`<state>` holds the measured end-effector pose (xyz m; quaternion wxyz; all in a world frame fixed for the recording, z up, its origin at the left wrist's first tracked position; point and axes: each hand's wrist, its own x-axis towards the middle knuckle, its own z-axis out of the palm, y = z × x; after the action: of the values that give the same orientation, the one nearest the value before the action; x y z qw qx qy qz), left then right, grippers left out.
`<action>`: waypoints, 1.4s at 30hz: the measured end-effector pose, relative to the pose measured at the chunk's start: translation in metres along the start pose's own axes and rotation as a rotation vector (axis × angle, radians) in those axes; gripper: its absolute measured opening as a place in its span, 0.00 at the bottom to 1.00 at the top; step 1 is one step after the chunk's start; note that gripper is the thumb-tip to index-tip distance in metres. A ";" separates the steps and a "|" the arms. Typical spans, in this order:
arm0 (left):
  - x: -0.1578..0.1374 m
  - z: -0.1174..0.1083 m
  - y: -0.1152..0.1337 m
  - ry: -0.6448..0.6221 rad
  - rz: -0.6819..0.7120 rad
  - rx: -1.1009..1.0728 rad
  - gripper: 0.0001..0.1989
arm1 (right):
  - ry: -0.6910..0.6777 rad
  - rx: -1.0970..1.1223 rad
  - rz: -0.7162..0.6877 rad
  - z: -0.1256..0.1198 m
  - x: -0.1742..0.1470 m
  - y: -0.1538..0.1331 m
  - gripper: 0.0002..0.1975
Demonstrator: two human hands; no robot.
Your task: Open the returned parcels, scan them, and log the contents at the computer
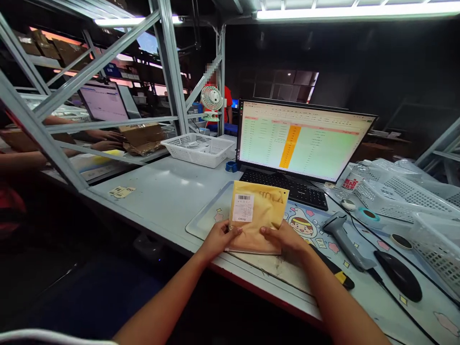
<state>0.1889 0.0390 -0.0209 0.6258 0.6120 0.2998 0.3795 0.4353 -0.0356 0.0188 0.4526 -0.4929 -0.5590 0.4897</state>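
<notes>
A flat yellow plastic package (264, 218) with a white barcode label (243, 207) is held up over the front edge of the desk mat. My left hand (222, 239) grips its lower left side, thumb on the front face. On the lower right side my right hand (287, 237) does the same, thumb pressed on the front. The fingers behind the package are hidden. A black and yellow tool (332, 268) lies partly under my right forearm. Right of it rests a grey barcode scanner (347, 242) on the cartoon mat (204, 215).
Behind the package stand a black keyboard (305, 191) and a monitor (302, 136) showing a spreadsheet. A black mouse (398, 275), cables and white baskets (391, 194) are at the right. A white basket (197, 149) sits at the back left, beside metal shelf posts (172, 72). Another person's hands (108, 139) work beyond.
</notes>
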 end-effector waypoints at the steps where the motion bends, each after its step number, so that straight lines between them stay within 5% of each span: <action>1: 0.000 0.000 0.000 -0.003 0.003 0.002 0.32 | 0.009 -0.024 0.018 0.000 -0.001 0.001 0.37; 9: -0.001 0.002 -0.007 -0.043 -0.007 -0.060 0.39 | 0.298 -0.044 -0.049 0.006 -0.002 0.014 0.31; 42: -0.006 0.003 -0.013 -0.012 -0.026 -0.054 0.36 | 0.308 -0.329 -0.079 -0.010 0.004 0.033 0.33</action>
<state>0.1895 0.0333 -0.0343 0.6486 0.5935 0.2935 0.3755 0.4485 -0.0298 -0.0130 0.4651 -0.6068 -0.5743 0.2928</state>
